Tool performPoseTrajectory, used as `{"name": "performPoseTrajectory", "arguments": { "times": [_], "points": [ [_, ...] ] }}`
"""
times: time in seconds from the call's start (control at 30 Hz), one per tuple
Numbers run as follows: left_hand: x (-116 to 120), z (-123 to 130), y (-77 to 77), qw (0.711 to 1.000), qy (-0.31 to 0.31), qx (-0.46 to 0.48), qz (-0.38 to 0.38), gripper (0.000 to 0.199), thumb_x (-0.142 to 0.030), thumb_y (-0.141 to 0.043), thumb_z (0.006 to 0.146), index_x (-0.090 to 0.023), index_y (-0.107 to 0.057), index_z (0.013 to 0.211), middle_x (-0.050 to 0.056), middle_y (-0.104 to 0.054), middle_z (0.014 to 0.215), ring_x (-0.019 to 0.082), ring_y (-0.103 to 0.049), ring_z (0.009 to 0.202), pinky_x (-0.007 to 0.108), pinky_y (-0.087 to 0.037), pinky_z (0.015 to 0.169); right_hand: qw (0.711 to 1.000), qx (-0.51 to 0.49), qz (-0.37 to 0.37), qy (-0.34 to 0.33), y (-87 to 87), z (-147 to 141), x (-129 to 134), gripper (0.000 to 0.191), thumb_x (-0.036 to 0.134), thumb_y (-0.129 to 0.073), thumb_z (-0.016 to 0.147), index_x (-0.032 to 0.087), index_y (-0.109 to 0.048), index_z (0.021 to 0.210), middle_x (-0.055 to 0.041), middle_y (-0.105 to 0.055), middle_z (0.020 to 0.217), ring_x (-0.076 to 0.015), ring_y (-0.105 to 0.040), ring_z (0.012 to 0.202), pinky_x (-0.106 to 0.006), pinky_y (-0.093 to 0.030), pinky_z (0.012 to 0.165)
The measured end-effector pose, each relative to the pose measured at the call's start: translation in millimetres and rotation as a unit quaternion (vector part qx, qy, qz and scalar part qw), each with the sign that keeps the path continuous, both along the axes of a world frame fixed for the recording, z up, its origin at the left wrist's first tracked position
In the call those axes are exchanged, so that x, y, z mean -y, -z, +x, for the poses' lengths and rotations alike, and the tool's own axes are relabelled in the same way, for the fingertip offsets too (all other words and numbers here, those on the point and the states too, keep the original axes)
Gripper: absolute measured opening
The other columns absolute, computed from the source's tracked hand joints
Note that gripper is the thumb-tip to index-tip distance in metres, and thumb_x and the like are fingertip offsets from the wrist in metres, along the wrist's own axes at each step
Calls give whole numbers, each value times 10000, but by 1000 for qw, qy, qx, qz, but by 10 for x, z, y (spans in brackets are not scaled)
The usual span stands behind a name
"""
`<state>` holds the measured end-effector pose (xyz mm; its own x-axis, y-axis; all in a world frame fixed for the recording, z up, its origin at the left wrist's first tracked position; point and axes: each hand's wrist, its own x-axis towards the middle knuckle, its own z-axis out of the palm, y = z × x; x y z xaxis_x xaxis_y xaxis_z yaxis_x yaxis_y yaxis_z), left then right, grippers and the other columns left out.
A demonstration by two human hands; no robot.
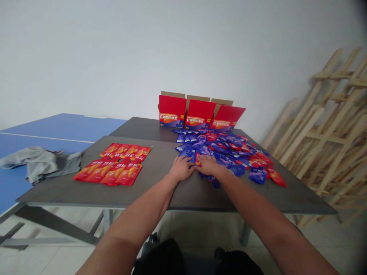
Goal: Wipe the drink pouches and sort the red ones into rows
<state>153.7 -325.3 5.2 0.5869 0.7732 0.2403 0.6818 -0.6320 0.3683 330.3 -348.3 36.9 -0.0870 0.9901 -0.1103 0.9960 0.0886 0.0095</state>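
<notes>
Before you stands the bench with a flat, dark-grey top [159, 149]. On its right half, from the middle toward the right edge, lies the loose heap of shiny blue and red flat pouches [229, 147]. Near the far edge, just behind this heap, three red-and-blue cardboard boxes [197, 110] stand side by side, with raised flaps. Near the left edge, two overlapping rows of shiny red-orange pouches [110, 172] lie flat. Your left hand [182, 168] is at the heap's left border, fingers partly spread and bent over blue pouches. Your right hand [207, 166] is just beside it, fingers half curled at a small red patch; whether either hand grips a pouch, I cannot tell.
</notes>
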Motion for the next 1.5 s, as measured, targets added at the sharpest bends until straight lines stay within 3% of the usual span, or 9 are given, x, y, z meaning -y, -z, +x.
{"name": "performPoseTrajectory", "arguments": {
  "times": [0.23, 0.47, 0.93, 1.1, 1.17, 1.23, 1.33, 1.43, 1.5],
  "points": [
    [-16, 16, 1, 999, -13, -32, -5, 444, -416, -449, 871, -307, -614, 1269, 44, -453, 1460, 316, -271, 1397, 566, -146, 1138, 999, 37, -15, 33, -144, 90, -79, 534, 434, -463, 874, 179, -499, 1341, -175, -511, 1379, -382, -444, 1253, -538, -318, 991],
    [-5, 13, -11, 1000, -11, -21, -6, 429, -405, -472, 859, -300, -623, 1247, 46, -459, 1452, 298, -275, 1398, 565, -148, 1141, 995, 60, 31, 77, -103, 17, -163, 696, 639, -450, 838, 103, -553, 1271, -222, -580, 1273, -379, -463, 1245, -514, -298, 1021],
    [-29, 22, -4, 1000, -13, 11, -25, 473, -361, -507, 827, -230, -581, 1276, 59, -477, 1440, 274, -297, 1397, 532, -146, 1159, 985, -36, 57, 157, -7, 51, -335, 393, 175, -534, 827, 73, -620, 1197, -247, -632, 1156, -319, -616, 1059, -393, -457, 887],
    [-92, 34, 18, 989, -30, 142, -28, 383, -296, -481, 854, -184, -610, 1197, 99, -573, 1321, 265, -373, 1347, 450, -230, 1149, 938, -232, 208, 149, -52, 208, -453, 352, 251, -429, 907, 106, -622, 1162, -168, -669, 1106, -256, -625, 1020, -340, -463, 876],
    [-124, 36, 13, 966, -43, 249, -60, 317, -318, -420, 901, -170, -630, 1086, 108, -635, 1185, 233, -506, 1211, 400, -347, 1081, 916, -289, 255, 109, -50, 225, -452, 383, 257, -369, 931, 134, -579, 1228, -121, -653, 1175, -223, -606, 1054, -333, -455, 907],
    [-143, 27, -15, 913, -52, 376, -149, 361, -395, -335, 944, -163, -607, 991, 99, -666, 1010, 186, -625, 941, 342, -486, 899, 908, -304, 286, 44, -32, 207, -409, 390, 266, -367, 934, 156, -569, 1249, -97, -646, 1202, -211, -590, 1083, -336, -445, 933],
    [-129, -19, -97, 771, -27, 520, -366, 517, -550, -205, 948, -162, -542, 1007, 78, -656, 841, 132, -609, 575, 260, -502, 556, 889, -300, 320, -130, 15, 144, -304, 331, 279, -421, 925, 190, -650, 1145, -87, -682, 1121, -214, -599, 1064, -360, -429, 955],
    [-81, -75, -180, 649, 62, 519, -553, 550, -627, -306, 906, -157, -529, 1086, 104, -672, 881, 164, -660, 588, 244, -498, 482, 880, -248, 312, -260, 70, 79, -205, 301, 281, -441, 933, 243, -682, 1109, -71, -691, 1101, -205, -596, 1074, -385, -403, 978],
    [-57, -93, -204, 623, 91, 499, -596, 435, -507, -494, 891, -151, -534, 1139, 107, -680, 924, 170, -687, 643, 230, -527, 511, 882, -219, 300, -289, 103, 54, -149, 315, 267, -441, 935, 259, -669, 1152, -74, -680, 1132, -204, -585, 1100, -397, -395, 983]
  ]
}}
